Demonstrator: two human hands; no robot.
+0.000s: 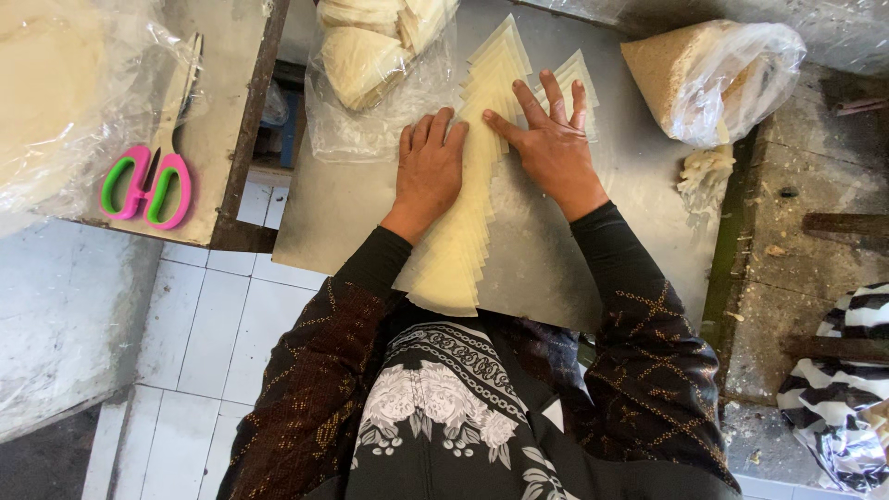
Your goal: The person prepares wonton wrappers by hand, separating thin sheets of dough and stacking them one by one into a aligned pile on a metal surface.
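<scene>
Hands [491, 157] flat, open, pressing wrappers [458, 241]

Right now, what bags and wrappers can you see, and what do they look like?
Clear plastic bag, top right: lumpy, holds a tan wedge-shaped block.
Clear plastic bag, top middle, past the left hand: open, holds pale folded sheets.
Crinkled clear plastic, far left, over something pale.
No labels, signs or screens show.

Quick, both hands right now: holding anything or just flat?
Left hand: open, flat on the fanned pastry sheets, gripping nothing.
Right hand: open, fingers spread, pressing the sheets.
</scene>
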